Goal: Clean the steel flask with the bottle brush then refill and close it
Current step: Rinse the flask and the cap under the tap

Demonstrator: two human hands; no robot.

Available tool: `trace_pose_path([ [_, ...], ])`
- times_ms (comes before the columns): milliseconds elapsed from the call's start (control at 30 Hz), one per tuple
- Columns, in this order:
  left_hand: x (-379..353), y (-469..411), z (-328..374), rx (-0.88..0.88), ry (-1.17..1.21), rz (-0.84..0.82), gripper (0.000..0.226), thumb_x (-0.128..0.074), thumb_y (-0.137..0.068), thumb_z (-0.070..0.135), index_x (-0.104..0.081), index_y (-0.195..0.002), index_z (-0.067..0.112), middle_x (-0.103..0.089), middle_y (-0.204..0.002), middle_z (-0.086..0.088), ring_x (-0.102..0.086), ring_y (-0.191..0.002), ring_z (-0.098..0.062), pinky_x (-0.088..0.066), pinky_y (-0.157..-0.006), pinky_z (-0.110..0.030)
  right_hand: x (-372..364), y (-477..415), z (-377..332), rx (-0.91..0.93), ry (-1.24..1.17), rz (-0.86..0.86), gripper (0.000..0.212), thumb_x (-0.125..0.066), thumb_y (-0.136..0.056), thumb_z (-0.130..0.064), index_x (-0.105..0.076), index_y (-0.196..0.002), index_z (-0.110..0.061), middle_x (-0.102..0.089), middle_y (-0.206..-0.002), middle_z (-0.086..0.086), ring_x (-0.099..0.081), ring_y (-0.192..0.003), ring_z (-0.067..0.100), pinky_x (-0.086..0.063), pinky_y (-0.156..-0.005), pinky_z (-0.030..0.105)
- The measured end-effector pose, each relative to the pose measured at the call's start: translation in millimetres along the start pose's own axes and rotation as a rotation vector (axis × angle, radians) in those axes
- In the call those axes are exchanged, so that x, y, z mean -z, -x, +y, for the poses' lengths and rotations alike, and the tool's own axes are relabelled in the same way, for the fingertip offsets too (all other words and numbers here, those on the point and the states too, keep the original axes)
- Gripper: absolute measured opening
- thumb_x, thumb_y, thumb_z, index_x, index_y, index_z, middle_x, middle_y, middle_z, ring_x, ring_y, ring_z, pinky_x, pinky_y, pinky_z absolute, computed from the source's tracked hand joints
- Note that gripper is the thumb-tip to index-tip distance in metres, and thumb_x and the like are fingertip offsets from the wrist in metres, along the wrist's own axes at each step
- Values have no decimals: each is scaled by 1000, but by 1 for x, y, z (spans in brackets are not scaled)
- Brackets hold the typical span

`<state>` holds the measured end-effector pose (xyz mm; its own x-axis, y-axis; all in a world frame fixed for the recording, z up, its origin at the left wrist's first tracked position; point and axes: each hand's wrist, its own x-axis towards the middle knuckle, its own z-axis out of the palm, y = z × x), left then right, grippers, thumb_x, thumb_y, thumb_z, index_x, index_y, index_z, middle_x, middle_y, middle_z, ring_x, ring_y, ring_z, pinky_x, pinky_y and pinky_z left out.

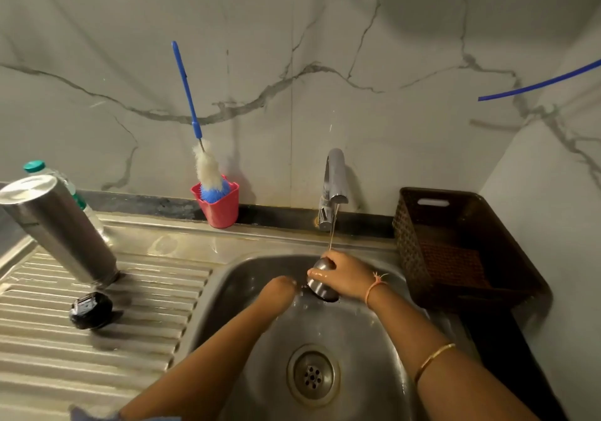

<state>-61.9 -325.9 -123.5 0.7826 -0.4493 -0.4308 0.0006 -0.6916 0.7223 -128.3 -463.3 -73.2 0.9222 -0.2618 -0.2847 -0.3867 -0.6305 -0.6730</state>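
Right grip (345,277) holds cap (320,288), perhaps — basin (247,279) rear.

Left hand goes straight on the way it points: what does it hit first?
Probably the steel cup in the right hand, just ahead of the left hand; depth is unclear.

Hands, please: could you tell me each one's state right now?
Left hand: cannot tell, fingers not visible.
Right hand: grips a steel cup under the tap.
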Motion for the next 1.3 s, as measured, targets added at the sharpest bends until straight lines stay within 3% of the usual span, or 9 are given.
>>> trace_pose_path([
  [167,6,33,-36,-134,-240,-28,16,-51,-93,9,-63,-91,20,-63,-114,-12,-60,-103,-21,-43,-85,-21,-11,33,-4,-99,-658,-253,20,-60,-87,-36,-55,-104,-26,-61,-94,7,-57,-74,16,-46,-55,23],
  [300,5,53,-51,-86,-246,-61,48,-64,-86,11,-47,-131,14,-52,-130,-8,-54,-117,-21,-45,-93,-25,-51,45,15,-150,141,-89,30,-64,-79,-41,-54,-100,-23,-59,-105,7,-57,-89,22,-45,-68,28],
  [533,20,76,-61,-200,-342,46,50,-63,-87,18,-47,-134,17,-52,-134,-5,-51,-122,-19,-40,-97,-23,-34,63,-13,-91,-770,-148,16,-60,-88,-30,-58,-102,-23,-60,-90,4,-58,-75,15,-47,-55,22],
  [667,27,80,-66,-241,-349,64,46,-61,-87,17,-49,-132,19,-52,-133,-4,-50,-122,-17,-38,-95,-20,-48,62,2,-186,12,58,31,-66,-79,-36,-58,-102,-17,-62,-99,6,-58,-86,20,-51,-73,34],
  [833,44,69,-47,-306,-372,83,43,-58,-89,15,-50,-131,17,-53,-132,-3,-50,-122,-17,-36,-96,-20,-35,51,-8,-213,-114,320,36,-65,-78,-40,-54,-105,-19,-60,-102,7,-56,-90,23,-51,-82,38],
  [1033,49,48,-17,-288,-446,110,39,-55,-91,19,-50,-129,14,-52,-131,-10,-50,-120,-27,-41,-101,-34,-3,36,-29,-187,-39,441,44,-58,-82,-44,-46,-113,-15,-56,-103,8,-54,-90,25,-44,-73,33],
  [1133,52,33,-3,-270,-403,130,43,-58,-90,21,-47,-131,14,-51,-132,-11,-49,-120,-28,-41,-100,-35,5,28,-38,-248,-464,377,44,-51,-89,-39,-43,-123,-12,-53,-104,10,-54,-88,25,-46,-67,32],
  [1233,53,17,18,-200,-176,136,42,-56,-91,13,-45,-131,14,-52,-130,-11,-52,-117,-26,-43,-97,-33,11,26,-45,-343,-1272,241,33,-47,-88,-38,-54,-104,-11,-55,-87,12,-51,-69,19,-44,-48,22],
  [1300,51,5,31,-167,-83,142,37,-52,-93,11,-47,-130,10,-55,-128,-14,-54,-114,-27,-45,-97,-36,12,22,-42,-323,-1550,152,35,-45,-85,-41,-56,-95,-9,-53,-78,10,-45,-56,16,-37,-39,16],
])
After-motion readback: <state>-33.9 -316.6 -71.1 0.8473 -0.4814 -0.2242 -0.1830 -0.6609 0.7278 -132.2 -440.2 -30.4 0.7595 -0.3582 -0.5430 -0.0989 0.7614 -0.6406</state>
